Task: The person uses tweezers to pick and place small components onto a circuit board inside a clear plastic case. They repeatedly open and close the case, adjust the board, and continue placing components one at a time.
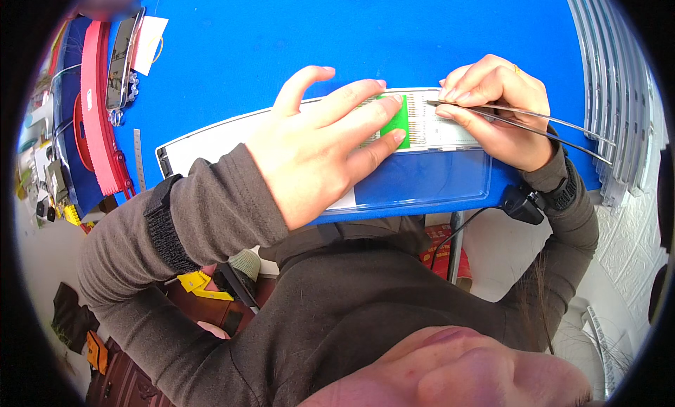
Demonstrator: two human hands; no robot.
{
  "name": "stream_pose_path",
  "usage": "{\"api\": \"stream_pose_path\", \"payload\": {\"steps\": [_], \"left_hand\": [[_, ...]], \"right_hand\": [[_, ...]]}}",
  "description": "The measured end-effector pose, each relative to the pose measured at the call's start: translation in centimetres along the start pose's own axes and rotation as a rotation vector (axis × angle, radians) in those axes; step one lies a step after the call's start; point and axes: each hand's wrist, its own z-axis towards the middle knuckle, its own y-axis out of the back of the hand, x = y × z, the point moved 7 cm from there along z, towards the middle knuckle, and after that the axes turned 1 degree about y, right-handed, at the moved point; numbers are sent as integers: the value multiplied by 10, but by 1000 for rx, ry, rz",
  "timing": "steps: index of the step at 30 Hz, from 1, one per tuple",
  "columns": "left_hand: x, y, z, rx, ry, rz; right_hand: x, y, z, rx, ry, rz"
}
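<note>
A long white tray [211, 135] lies near the front edge of the blue table, with rows of fine metallic pins or strands [417, 119] across its right part. My left hand [321, 127] spreads over the tray. Its thumb and index fingertips hold a small green card or block [395, 123] against the tray; the other fingers are apart, and this hand hides part of the rows. In my right hand [498, 98] are slim metal tweezers [548, 126], gripped near their dark tips. Those tips are just above the tray, right of the green piece; whether they pinch anything is too small to tell.
A clear plastic lid [427, 177] lies along the tray's near side. To the left are a phone [120, 64], a pink-red toothed strip [96, 111], a white card [150, 43] and a ruler [138, 159]. Stacked clear cases [614, 90] line the right edge.
</note>
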Motion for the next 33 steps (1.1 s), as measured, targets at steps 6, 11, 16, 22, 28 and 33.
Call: {"api": "stream_pose_path", "payload": {"steps": [6, 11, 16, 22, 28, 33], "left_hand": [[0, 0, 0, 3, -2, -8], [0, 0, 0, 9, -5, 6], [0, 0, 0, 3, -1, -6], [0, 0, 0, -5, 3, -10], [0, 1, 0, -3, 1, -1], [0, 0, 0, 6, 4, 0]], "right_hand": [[3, 0, 2, -3, 16, -46], [4, -1, 2, -4, 29, -54], [5, -1, 3, -6, 34, -65], [3, -1, 3, -19, 30, -41], [-2, 0, -1, -41, -41, 52], [0, 0, 0, 1, 13, -5]]}}
